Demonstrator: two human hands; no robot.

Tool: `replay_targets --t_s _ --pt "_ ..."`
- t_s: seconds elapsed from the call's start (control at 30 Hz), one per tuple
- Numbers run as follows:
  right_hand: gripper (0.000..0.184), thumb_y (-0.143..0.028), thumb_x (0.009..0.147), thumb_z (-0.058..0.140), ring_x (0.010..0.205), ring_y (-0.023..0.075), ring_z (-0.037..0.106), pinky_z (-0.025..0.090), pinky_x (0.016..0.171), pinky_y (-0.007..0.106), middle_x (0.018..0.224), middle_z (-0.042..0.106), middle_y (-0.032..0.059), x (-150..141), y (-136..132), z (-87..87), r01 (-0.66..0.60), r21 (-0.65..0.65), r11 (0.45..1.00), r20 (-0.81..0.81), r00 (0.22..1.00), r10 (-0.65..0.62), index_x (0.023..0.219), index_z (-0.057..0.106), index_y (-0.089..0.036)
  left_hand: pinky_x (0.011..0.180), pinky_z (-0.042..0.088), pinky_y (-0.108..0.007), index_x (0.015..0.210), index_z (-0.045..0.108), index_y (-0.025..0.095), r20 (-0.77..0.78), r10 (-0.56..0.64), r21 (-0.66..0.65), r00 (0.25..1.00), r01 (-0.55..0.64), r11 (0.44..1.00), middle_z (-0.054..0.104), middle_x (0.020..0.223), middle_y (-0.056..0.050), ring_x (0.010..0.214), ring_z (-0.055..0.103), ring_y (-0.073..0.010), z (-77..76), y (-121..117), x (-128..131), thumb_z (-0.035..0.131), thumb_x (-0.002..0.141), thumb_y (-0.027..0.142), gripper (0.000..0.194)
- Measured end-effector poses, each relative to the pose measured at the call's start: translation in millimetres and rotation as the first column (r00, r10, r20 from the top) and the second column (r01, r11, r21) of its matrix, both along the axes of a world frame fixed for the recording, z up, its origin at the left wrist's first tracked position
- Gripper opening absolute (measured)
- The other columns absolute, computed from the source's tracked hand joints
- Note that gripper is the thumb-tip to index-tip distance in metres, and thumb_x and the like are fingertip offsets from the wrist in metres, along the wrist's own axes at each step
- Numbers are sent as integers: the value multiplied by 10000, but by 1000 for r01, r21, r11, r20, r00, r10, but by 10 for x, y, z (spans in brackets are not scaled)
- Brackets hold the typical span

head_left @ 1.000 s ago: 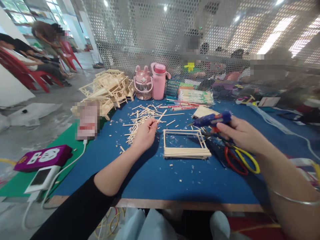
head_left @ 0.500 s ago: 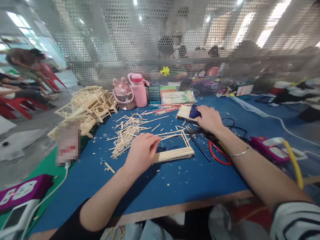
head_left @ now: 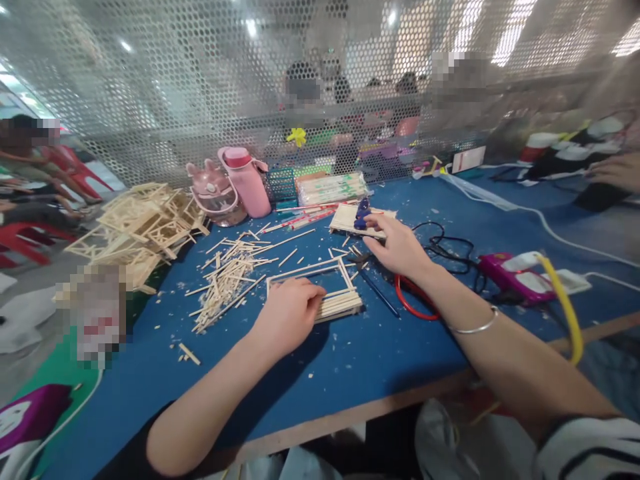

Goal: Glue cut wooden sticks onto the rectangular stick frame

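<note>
My left hand is closed in a pinch at the slats of a rectangular stick frame, on a thin wooden stick partly hidden by the fingers. The hand covers the frame's left part. My right hand is open, thumb and fingers apart, just beside a blue glue gun. The glue gun rests on a flat panel of wooden sticks. Below the right hand lie dark-jawed pliers or cutters, a blue pen-like rod and a red handle loop.
Loose sticks lie left of the frame. Finished stick structures are piled at the back left, near two pink bottles. A purple power strip with cables is on the right. A perforated metal screen stands behind the blue tabletop.
My right hand has set the glue gun down on the stick panel and let go. My left hand has carried a stick from near the pile to the frame's slats. The view has swung right.
</note>
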State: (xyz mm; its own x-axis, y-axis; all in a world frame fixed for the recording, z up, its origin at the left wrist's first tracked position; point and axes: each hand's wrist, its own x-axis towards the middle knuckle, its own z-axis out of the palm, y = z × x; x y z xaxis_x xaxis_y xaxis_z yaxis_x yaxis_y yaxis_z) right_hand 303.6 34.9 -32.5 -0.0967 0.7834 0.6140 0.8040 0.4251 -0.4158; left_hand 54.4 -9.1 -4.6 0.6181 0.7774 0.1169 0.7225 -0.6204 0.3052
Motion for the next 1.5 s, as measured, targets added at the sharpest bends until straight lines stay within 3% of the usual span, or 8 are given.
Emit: replay_targets --t_s 0.6,0.7,0.8,0.93,1.03,1.13,1.4,1.5 --pt "384 -244 792 520 974 242 593 452 880 400 1074 642 116 -24 -45 26 -44 -18 999 21 999 44 1164 535 -148 802 449 -358 888 717 220 -60 26 36 998 -24 999 701 891 -47 859 605 -230 34 29 -23 443 815 216 284" --pt "375 -266 821 502 993 250 590 455 877 408 1103 635 128 -62 -96 59 -37 -1 999 44 998 37 1174 534 -144 839 447 -355 1049 670 209 93 131 99 987 -140 985 692 978 -53 916 601 -227 145 105 -204 416 829 224 336" --pt "351 -300 844 498 1030 259 578 434 910 416 1113 638 134 -228 -249 132 -71 66 995 100 993 64 1148 559 -136 778 463 -307 1108 632 196 334 320 118 887 -376 919 692 950 -45 838 612 -193 212 225 -501 407 845 255 352" --pt "328 -308 873 483 1047 239 574 421 928 396 1123 651 118 -633 -566 180 -319 19 948 285 910 301 1138 578 -139 622 443 -245 1078 634 179 455 454 22 766 -520 854 685 845 -32 651 573 -141 33 351 -847 434 844 298 330" --pt "373 -329 885 474 1133 245 532 383 978 431 1243 593 106 -912 -749 101 -435 -108 894 420 795 438 1202 551 -146 572 418 -235 1078 630 174 416 461 -76 784 -475 877 669 781 -21 589 536 -124 -193 374 -960 457 840 311 324" --pt "381 -290 900 450 1186 256 496 366 994 469 1325 528 90 -1057 -814 -28 -426 -193 884 497 734 463 1249 521 -156 570 420 -238 1065 631 180 387 433 -141 814 -411 901 666 778 -15 577 532 -117 -320 348 -970 482 837 313 303" --pt "408 -136 878 424 1156 245 519 427 955 424 1316 533 111 -1054 -755 -187 -403 -276 872 507 710 489 1279 495 -116 848 470 -315 1152 603 165 377 294 -48 878 -298 953 648 1118 -60 951 604 -171 -362 295 -867 460 877 279 331" --pt "451 -70 846 415 1156 252 516 442 938 427 1323 524 120 -1037 -752 -207 -408 -280 869 502 710 495 1290 486 -108 927 446 -324 1088 648 174 350 268 -74 897 -259 963 668 1112 -38 1034 593 -170 -382 303 -862 461 884 282 298"
